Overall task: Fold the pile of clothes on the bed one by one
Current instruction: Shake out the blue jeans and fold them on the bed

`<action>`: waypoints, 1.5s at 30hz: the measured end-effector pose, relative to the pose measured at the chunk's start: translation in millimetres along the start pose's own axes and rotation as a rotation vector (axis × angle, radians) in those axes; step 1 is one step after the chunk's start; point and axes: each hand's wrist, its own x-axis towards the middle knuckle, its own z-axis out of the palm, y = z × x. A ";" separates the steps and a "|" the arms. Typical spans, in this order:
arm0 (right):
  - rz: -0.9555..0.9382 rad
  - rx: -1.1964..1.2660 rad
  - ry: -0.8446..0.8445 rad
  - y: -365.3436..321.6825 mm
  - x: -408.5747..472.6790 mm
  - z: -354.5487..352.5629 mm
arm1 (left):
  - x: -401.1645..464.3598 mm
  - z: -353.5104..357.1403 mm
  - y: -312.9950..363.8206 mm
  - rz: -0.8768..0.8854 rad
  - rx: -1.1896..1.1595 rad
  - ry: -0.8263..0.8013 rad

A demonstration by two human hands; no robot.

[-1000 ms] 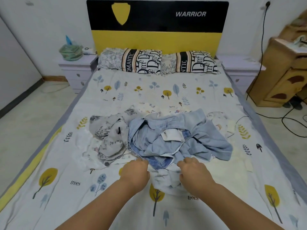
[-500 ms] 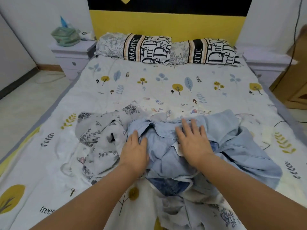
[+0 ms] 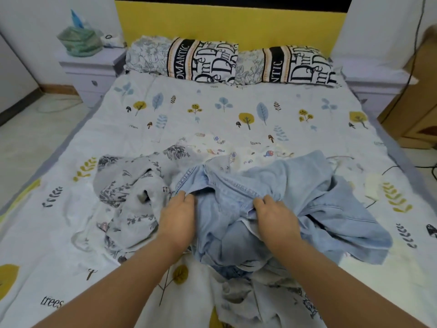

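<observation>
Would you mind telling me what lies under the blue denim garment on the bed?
The denim garment, gripped by both hands, lies over a floral grey garment and a white cartoon-print cloth. Whatever lies beneath its middle is covered.

Jeans (image 3: 290, 190): light blue denim, crumpled, on top of the pile; waistband bunched, stitched edge running between both hands, one leg spread out to the right of the right hand. Grey floral garment (image 3: 127, 192): rumpled, lying left of the left hand, touching the jeans.
</observation>
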 end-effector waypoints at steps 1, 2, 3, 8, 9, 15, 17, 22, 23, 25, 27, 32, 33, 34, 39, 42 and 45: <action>0.000 0.021 0.008 -1.5 -7.4 -2.9 | -5.3 -6.6 0.1 0.026 -0.057 0.018; 0.004 0.041 0.019 -2.7 -15.5 -6.5 | -11.3 -14.1 0.2 0.063 -0.101 0.019; 0.014 0.064 0.033 -3.6 -23.8 -11.3 | -17.6 -22.6 0.6 0.105 -0.127 0.008; 0.037 0.203 0.102 -5.2 -67.3 -56.5 | -48.3 -79.1 9.7 0.243 -0.183 0.053; 0.031 0.233 0.120 -5.2 -76.9 -69.4 | -55.7 -93.6 13.0 0.258 -0.200 0.078; 0.061 0.320 0.258 -8.5 -131.2 -157.3 | -95.2 -189.5 34.6 0.234 -0.417 0.220; 0.073 0.358 0.306 -11.3 -146.3 -190.5 | -106.7 -221.7 40.5 0.222 -0.496 0.250; 0.084 0.378 0.433 -17.6 -186.1 -273.4 | -139.0 -288.4 54.2 0.289 -0.547 0.303; 0.085 0.360 0.452 -18.3 -194.8 -287.7 | -145.0 -299.4 56.5 0.301 -0.547 0.325; 0.102 0.290 0.467 -19.5 -213.2 -313.3 | -157.6 -321.1 60.8 0.324 -0.558 0.374; 0.133 0.198 0.476 -18.6 -230.8 -336.8 | -170.0 -342.8 65.8 0.362 -0.562 0.443; 0.163 0.149 0.466 -9.3 -272.1 -382.3 | -199.6 -396.7 77.2 0.333 -0.523 0.679; 0.151 0.189 0.454 -7.7 -278.4 -387.7 | -203.5 -404.8 78.7 0.324 -0.491 0.718; 0.142 0.218 0.438 -5.7 -283.1 -392.4 | -206.2 -412.1 79.9 0.319 -0.451 0.749; 0.178 0.143 0.362 -9.7 -309.0 -409.3 | -224.0 -437.6 84.4 0.368 -0.278 0.762; 0.232 0.276 0.250 -13.5 -317.0 -410.0 | -229.4 -440.1 82.6 0.402 -0.270 0.645; 0.230 0.515 0.251 -7.1 -327.0 -410.1 | -238.2 -439.5 72.9 0.434 -0.299 0.507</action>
